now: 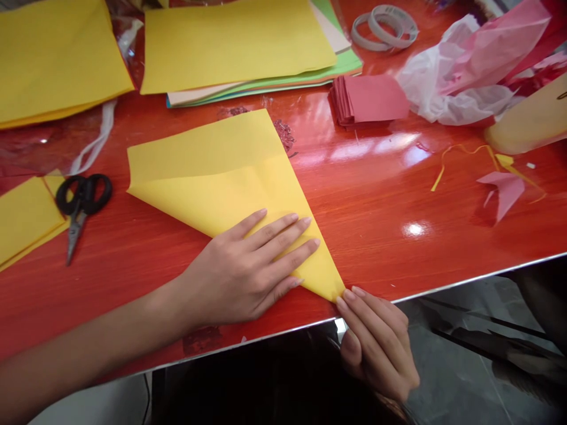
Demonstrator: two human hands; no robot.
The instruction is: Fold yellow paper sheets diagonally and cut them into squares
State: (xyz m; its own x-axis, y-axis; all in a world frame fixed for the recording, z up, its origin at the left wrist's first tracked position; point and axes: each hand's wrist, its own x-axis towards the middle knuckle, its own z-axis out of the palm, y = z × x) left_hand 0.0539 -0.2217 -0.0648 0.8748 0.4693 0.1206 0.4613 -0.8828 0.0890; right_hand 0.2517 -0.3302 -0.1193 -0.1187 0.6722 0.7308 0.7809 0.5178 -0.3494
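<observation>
A yellow sheet of paper (274, 183) lies on the red table, folded diagonally so that it narrows to a point near the front edge. My left hand (261, 265) rests flat across the fold, palm down, with its fingers stretched out. At the pointed corner, my right hand (376, 342) presses its fingertips together on the paper's tip. Its thumb hangs lower, beyond the table edge, apart from the sheet.
Black-handled scissors (82, 200) lie at left beside small yellow paper pieces (26, 218). Behind are large yellow sheets (53, 53), a coloured paper stack (239, 41), two tape rolls (392, 26) and red paper squares (376, 99). Crumpled tissue (452, 77) and pink scraps (507, 192) lie right.
</observation>
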